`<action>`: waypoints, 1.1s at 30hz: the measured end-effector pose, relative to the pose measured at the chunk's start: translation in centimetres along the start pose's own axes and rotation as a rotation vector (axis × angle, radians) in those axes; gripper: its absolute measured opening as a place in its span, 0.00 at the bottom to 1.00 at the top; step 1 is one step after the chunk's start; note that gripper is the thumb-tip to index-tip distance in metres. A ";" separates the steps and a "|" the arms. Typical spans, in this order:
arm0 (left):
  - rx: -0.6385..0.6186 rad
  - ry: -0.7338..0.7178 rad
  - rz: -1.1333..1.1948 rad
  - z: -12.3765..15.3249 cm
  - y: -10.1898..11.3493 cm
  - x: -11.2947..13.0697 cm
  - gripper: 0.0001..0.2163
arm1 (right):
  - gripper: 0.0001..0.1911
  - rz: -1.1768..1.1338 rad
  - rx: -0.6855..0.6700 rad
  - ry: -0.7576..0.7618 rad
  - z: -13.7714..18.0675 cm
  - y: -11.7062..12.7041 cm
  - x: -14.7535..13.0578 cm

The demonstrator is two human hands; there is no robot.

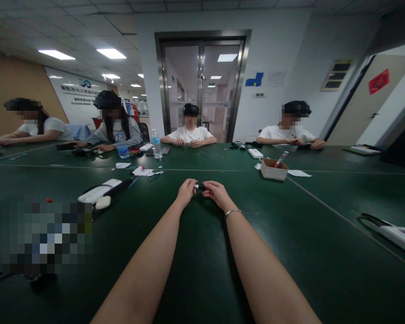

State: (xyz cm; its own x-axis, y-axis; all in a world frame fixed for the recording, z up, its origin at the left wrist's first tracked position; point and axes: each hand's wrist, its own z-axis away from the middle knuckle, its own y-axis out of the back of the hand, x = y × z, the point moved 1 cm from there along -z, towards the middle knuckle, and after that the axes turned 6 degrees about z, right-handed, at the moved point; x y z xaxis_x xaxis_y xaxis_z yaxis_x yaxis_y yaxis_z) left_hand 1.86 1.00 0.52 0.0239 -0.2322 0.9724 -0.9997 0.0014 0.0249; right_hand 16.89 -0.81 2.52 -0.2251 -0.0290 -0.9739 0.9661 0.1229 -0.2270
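Observation:
Both forearms reach forward over the dark green table point(202, 270). Between my hands is a small black stick-like object with a shiny silver band point(199, 186), too small to name for certain. My left hand point(186, 192) pinches its left end, near the silver part. The black right end is pinched by the fingers of my right hand point(217, 193). A silver bracelet point(233, 213) circles my right wrist. The object lies roughly level, just above or on the tabletop; I cannot tell which. My fingers cover both of its ends.
On the left lie a white device point(100, 191), a cream rounded item point(103, 202) and a blurred-out area. Ahead stand two water bottles point(123, 146). An open cardboard box point(273, 170) sits ahead right, a white device point(400, 236) far right. Several people sit across the table.

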 end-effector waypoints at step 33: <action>-0.034 -0.091 -0.005 0.2 0.0 0.4 0.09 | 0.07 -0.004 0.003 0.021 -0.5 0.3 0.5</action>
State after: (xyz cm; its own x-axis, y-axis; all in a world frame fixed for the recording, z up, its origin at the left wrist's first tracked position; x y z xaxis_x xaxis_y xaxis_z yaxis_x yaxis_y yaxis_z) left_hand 1.88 0.66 0.89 0.0264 -0.3199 0.9471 -0.9987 0.0330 0.0390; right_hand 17.02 -0.34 1.99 -0.2319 -0.0091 -0.9727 0.9655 0.1194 -0.2313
